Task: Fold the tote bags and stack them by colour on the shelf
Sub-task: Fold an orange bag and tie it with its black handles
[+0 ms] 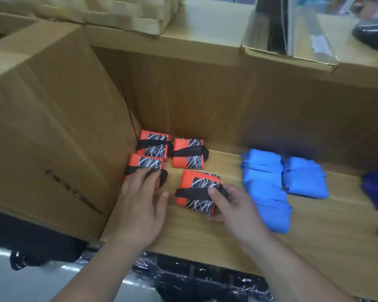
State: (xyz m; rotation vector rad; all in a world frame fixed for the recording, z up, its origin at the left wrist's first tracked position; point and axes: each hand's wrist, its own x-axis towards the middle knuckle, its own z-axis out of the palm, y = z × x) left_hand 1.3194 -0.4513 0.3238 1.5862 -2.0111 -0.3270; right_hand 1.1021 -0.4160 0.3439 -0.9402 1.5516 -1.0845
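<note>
The right hand is gripping the folded orange bag from its 4 o'clock corner on the shelf, while the left hand, fingers flat, is pressing the neighbouring orange bag at its 9 o'clock.

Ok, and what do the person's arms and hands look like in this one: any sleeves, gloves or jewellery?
Both the left hand and the right hand are bare: no gloves, rings or watch show. The left forearm and right forearm are bare too, with no sleeve in view.
</note>
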